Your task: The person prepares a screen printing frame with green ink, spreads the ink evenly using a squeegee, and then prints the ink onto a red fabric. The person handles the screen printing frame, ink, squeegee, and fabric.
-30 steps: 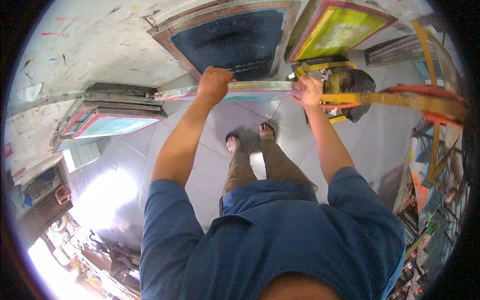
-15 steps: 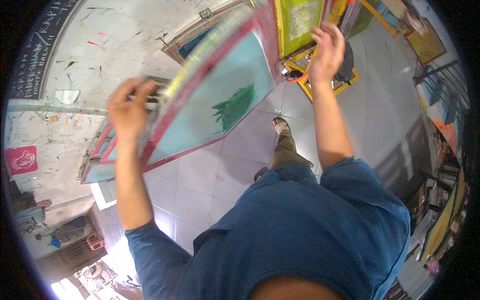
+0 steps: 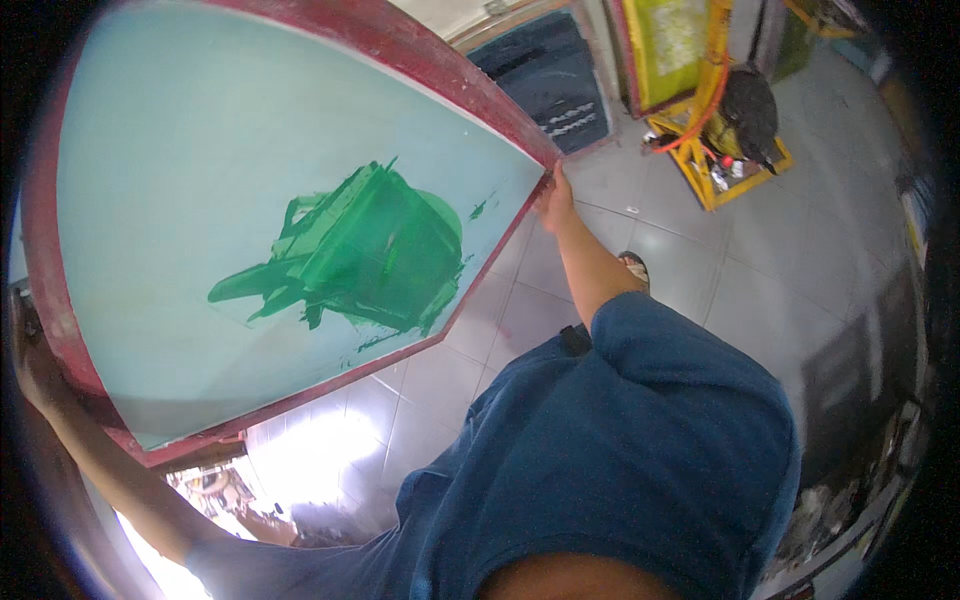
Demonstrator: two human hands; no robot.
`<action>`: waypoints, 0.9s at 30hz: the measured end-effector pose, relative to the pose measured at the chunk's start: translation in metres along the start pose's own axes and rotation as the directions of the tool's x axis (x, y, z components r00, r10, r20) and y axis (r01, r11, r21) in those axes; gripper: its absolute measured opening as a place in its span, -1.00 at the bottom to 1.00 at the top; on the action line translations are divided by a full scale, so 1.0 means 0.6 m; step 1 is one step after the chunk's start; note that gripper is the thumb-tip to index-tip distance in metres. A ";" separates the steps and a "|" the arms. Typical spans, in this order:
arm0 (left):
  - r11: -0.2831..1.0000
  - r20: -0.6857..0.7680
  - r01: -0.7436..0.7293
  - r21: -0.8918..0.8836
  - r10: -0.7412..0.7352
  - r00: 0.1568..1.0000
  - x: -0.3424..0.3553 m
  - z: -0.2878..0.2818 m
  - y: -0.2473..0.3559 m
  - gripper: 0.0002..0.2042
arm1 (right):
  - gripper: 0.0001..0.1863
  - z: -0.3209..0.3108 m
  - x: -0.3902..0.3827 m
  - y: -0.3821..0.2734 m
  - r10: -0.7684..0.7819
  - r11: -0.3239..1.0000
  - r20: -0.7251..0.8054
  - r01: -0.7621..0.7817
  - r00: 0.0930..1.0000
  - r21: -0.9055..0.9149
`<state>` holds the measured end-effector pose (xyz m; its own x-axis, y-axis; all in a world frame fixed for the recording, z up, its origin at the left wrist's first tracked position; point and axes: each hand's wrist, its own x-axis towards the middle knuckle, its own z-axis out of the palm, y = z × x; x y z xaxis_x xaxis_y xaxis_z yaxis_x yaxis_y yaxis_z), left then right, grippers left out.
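Note:
A large screen printing frame (image 3: 262, 215) fills the upper left, with a dark red border and pale blue mesh. A patch of green ink (image 3: 385, 250) is smeared across the middle of its mesh. My right hand (image 3: 557, 202) is closed on the border at the frame's right corner, with some fingers hidden behind it. At the far left, in shadow, my left hand (image 3: 40, 375) grips the opposite border; its fingers show only dimly. The frame is tilted between my hands, off the floor.
Another frame with dark mesh (image 3: 545, 75) leans on the wall behind. A yellow-green screen (image 3: 668, 50) stands near a yellow metal stand (image 3: 712, 190) with a dark bag (image 3: 750, 110) and an orange cable. My sandalled foot (image 3: 634, 268) is on the grey tiled floor (image 3: 690, 275).
The red-bordered frame has come away from the wall and swung toward me, its inked face now fully visible. My right hand has moved from empty air onto its corner; my left has shifted left.

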<state>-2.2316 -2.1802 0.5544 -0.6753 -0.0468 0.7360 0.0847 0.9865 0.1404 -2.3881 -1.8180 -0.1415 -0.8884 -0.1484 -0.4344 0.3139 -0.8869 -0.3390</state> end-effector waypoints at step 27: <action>0.000 0.106 0.552 -0.834 -0.982 0.159 -0.947 0.733 -0.098 -0.54 | -0.51 0.543 -0.309 -0.114 0.082 -0.584 0.916 0.764 0.392 -0.275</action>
<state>-2.1750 -2.1423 -0.1634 -0.2682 -0.9591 -0.0907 0.2386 -0.1573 0.9583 -2.3539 -1.8725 0.2338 -0.6298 -0.5317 0.5663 -0.7698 0.5247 -0.3635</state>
